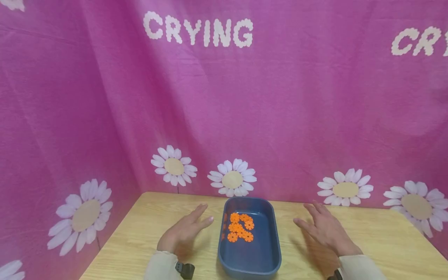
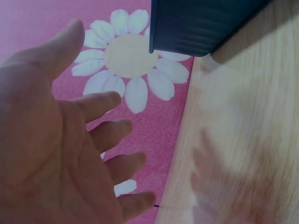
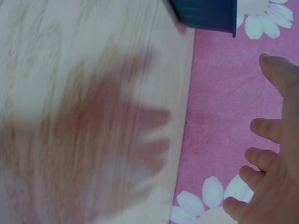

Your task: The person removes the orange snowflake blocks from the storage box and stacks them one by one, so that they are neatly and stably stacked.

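A dark blue rectangular bin (image 1: pixel 250 256) stands on the wooden table between the two hands. Inside it, toward its far left part, lie several orange flower-shaped discs (image 1: pixel 235 226) in a cluster. To the bin's left, my left hand (image 1: pixel 185 231) hovers with fingers spread and relaxed, apart from the bin; its palm (image 2: pixel 51 149) shows bare in the left wrist view. On the other side my right hand (image 1: pixel 325 229) is likewise held above the table, fingers loosely extended (image 3: pixel 266 130), holding nothing and not touching the bin.
The wooden table (image 1: pixel 385 233) meets a pink cloth backdrop (image 1: pixel 280 116) along its far edge. White daisies and the letters CRYING are printed on the cloth. Dark wrist straps (image 1: pixel 187 271) sit at the light sleeves. Shadows of both hands fall on the tabletop.
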{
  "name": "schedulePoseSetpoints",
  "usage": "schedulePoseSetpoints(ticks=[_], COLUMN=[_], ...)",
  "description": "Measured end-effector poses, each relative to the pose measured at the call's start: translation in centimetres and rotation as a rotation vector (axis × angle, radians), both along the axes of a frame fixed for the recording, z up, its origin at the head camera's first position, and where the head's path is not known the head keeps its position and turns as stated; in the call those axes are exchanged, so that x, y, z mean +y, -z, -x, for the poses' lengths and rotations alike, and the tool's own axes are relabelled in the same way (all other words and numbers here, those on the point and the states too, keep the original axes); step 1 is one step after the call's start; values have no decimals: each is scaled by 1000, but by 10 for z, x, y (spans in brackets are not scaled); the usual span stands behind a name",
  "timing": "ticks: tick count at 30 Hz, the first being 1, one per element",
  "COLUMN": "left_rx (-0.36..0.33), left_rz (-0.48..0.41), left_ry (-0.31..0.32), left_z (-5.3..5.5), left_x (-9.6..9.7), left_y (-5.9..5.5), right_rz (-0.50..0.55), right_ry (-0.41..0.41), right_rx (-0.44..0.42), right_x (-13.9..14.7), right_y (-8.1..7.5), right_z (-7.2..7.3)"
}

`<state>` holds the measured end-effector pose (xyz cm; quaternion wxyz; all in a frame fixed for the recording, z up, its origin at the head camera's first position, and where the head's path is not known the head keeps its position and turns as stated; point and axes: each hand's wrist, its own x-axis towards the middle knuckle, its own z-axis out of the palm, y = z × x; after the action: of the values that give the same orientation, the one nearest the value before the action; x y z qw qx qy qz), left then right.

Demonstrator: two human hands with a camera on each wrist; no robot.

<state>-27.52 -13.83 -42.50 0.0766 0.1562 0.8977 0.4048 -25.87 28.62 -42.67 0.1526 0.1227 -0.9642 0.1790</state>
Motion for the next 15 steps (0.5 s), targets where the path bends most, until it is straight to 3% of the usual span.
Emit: schedulePoseSetpoints(ticks=[15], left_rx=[-95], left_rz=[-46], left_ry=[19], left_z=[1], left_x=[1], left_y=[1], right_rz=[105], right_ry=[-54], right_rx=[-1], right_x=[-14], right_y=[-12], right_z=[0])
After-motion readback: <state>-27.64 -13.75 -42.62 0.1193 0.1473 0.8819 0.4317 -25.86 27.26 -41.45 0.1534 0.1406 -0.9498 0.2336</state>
